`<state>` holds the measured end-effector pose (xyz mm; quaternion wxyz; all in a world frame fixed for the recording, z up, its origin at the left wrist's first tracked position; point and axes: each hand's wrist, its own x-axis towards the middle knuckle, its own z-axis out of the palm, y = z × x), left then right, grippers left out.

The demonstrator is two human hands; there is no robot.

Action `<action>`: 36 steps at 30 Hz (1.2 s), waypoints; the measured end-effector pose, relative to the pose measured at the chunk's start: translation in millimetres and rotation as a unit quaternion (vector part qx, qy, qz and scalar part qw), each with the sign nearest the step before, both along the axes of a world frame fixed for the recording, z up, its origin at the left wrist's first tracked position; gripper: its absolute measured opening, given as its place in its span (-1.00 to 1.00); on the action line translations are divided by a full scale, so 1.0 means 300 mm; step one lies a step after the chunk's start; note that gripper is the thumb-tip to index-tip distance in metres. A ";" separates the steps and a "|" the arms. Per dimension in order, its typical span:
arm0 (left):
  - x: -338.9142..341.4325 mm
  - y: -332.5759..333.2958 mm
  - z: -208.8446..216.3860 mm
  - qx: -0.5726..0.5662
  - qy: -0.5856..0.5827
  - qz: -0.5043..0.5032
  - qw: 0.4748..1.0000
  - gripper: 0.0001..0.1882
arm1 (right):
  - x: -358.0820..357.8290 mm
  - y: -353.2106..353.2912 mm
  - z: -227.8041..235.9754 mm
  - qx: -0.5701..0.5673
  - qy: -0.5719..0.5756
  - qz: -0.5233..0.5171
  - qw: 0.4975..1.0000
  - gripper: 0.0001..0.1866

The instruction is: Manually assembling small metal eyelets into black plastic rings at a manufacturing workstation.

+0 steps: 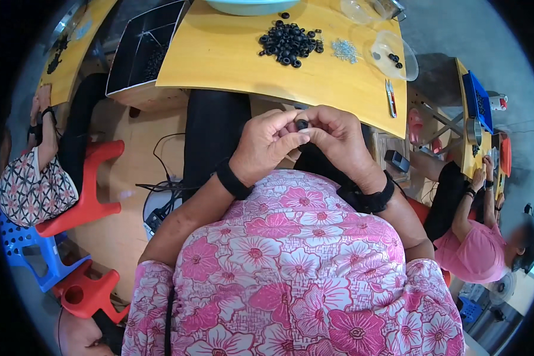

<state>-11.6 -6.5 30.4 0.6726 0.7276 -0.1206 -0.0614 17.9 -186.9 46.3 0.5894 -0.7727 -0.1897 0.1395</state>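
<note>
My left hand (pixel 266 144) and my right hand (pixel 340 137) meet in front of me, just short of the yellow table's near edge. Between their fingertips they pinch a small round black part (pixel 302 124); the fingers cover some of it. On the yellow table (pixel 219 56) beyond lies a heap of small black ring-shaped parts (pixel 286 46). To its right is a little pile of tiny clear pieces (pixel 344 51). A clear plastic bowl (pixel 407 62) farther right has a few black parts in it.
Red-handled snips (pixel 391 102) lie near the table's right edge. A light-blue basin (pixel 249 6) stands at the far side. A black-lined box (pixel 137 83) holds dark parts at left. Co-workers sit on both sides, near red stools (pixel 92 190) and a blue tray (pixel 476 101).
</note>
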 end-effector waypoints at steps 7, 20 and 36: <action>-0.008 -0.022 -0.016 -0.108 0.035 0.036 0.993 -0.63 | 0.029 -0.018 0.019 0.090 0.226 0.014 0.970 -0.84; 0.008 0.005 -0.032 -0.024 -0.036 -0.001 0.999 -0.83 | 0.053 -0.081 -0.044 0.222 0.433 0.098 0.868 -0.66; 0.013 0.007 -0.030 0.018 -0.087 -0.016 0.996 -0.83 | 0.055 -0.086 -0.066 0.211 0.433 0.113 0.869 -0.68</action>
